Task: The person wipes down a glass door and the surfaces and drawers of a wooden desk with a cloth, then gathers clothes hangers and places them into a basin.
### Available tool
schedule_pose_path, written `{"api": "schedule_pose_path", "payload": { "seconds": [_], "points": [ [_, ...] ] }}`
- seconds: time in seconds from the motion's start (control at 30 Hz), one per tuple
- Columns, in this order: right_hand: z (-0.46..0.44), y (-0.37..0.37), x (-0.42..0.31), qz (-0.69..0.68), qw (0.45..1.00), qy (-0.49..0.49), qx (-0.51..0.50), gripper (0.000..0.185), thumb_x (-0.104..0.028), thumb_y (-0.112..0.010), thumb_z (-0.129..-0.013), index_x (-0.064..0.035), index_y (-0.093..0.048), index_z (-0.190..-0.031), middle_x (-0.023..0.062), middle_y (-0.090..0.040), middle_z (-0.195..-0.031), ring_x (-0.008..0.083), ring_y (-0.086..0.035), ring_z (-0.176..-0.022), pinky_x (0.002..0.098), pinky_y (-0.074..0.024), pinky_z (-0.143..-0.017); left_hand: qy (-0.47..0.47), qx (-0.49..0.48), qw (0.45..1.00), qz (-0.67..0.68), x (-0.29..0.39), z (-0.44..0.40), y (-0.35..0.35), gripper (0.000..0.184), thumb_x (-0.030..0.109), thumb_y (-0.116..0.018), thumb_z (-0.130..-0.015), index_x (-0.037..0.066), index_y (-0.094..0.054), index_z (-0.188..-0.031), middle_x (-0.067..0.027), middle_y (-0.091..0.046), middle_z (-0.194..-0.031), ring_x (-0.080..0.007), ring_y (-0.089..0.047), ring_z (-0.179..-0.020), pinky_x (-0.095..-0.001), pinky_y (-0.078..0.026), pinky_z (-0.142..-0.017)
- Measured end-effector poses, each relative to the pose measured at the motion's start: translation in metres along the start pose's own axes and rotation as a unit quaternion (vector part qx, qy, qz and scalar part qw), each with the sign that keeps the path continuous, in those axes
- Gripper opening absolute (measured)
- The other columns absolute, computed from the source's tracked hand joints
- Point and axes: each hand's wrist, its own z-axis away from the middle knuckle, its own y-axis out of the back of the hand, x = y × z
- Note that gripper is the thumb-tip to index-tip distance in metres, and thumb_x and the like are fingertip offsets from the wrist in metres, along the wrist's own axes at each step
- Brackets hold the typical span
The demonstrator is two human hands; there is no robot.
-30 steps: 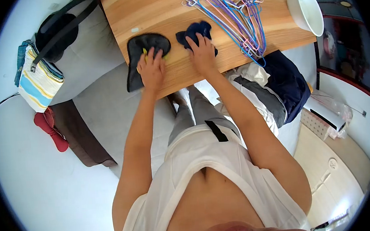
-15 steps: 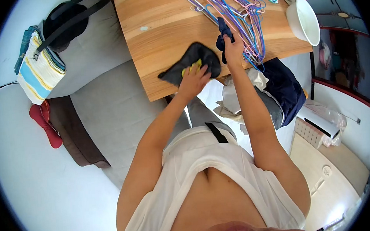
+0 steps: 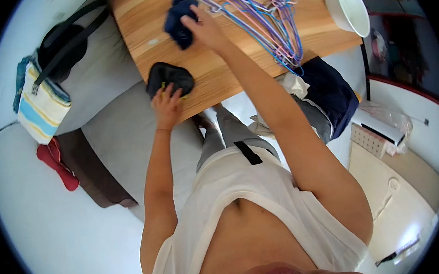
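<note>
A black cloth-like item (image 3: 171, 72) with a bit of yellow at its edge lies near the table's left front corner. My left hand (image 3: 168, 104) rests on its near edge, fingers spread. Farther back, a dark navy cloth (image 3: 179, 26) is at the fingertips of my right hand (image 3: 205, 27), thumb and fingers apart at its right side. To the right of that hand lies a pile of blue, purple and pink hangers (image 3: 273, 28).
The wooden table (image 3: 216, 77) has a white bowl (image 3: 347, 8) at its right edge. A grey sofa (image 3: 123, 128) stands at the left, with a striped cloth (image 3: 42, 115) beyond it. Dark and white clothes (image 3: 327, 92) are piled beyond the table's front edge.
My right hand and the navy cloth have moved left, away from the hangers. My left hand and the black item have shifted left. The camera view has shifted too.
</note>
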Motion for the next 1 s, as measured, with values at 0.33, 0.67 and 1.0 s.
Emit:
{"api": "schedule_pose_path", "payload": {
  "seconds": [0.33,0.67,1.0],
  "points": [
    [0.042,0.139,0.039,0.492,0.855,-0.001,0.168,0.077,-0.05,-0.065,-0.081,-0.0109,-0.038,-0.142,0.0233,-0.035,-0.145,0.0407,-0.03,-0.136,0.0595,-0.022,-0.108,0.128,0.084,0.983,-0.097,0.007,-0.048,-0.002,0.042,0.027,-0.067,-0.082,0.021,-0.059,-0.123,-0.0047,-0.051,-0.135,-0.0379,-0.043,-0.122,-0.0519,-0.033,-0.099],
    [0.053,0.266,0.097,0.419,0.846,-0.305,0.126,0.091,-0.048,-0.076,-0.072,-0.0008,-0.037,-0.14,0.0266,-0.049,-0.131,0.0401,-0.051,-0.12,0.0444,-0.0436,-0.099,0.066,0.051,0.992,-0.1,0.059,-0.009,-0.03,0.041,0.028,-0.066,-0.08,0.023,-0.062,-0.12,-0.0031,-0.051,-0.137,-0.0347,-0.044,-0.12,-0.0477,-0.034,-0.096],
    [0.052,0.276,0.113,0.471,0.833,-0.281,0.073,0.053,-0.029,-0.069,-0.072,0.0021,-0.053,-0.112,0.0277,-0.065,-0.101,0.0411,-0.064,-0.098,0.0473,-0.0503,-0.086,0.069,0.076,0.989,-0.105,0.063,-0.009,-0.029,0.042,0.026,-0.066,-0.08,0.022,-0.062,-0.121,-0.0043,-0.053,-0.135,-0.0349,-0.046,-0.119,-0.0467,-0.035,-0.095]
  ]
}}
